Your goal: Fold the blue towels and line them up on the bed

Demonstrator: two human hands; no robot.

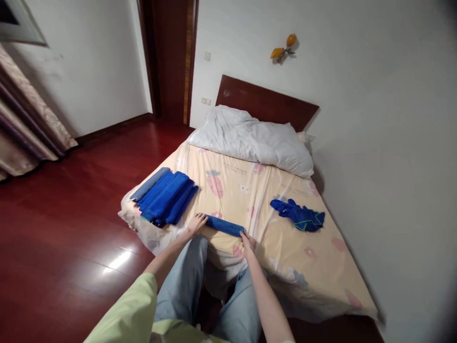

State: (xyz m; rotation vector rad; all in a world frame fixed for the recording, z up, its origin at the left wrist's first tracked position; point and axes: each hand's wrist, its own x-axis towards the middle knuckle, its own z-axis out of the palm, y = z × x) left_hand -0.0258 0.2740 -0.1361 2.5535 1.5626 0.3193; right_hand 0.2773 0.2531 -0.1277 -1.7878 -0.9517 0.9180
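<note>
A blue towel (224, 226), folded or rolled into a long narrow strip, lies at the near edge of the bed in front of me. My left hand (197, 223) grips its left end with the fingers curled over it. At the other end, my right hand (248, 240) pinches the corner. To the left is a row of blue folded towels (166, 195), with a greyer roll (150, 184) along its outer side. A crumpled blue cloth (300, 215) with green edging lies off to the right, apart from both hands.
The bed (228, 166) has a cream patterned sheet, a white quilt (250, 136) bunched at its head and a dark wooden headboard (267, 100). A white wall (385, 143) runs along the right. Red-brown floor (78, 228) and a curtain (28, 114) are at left.
</note>
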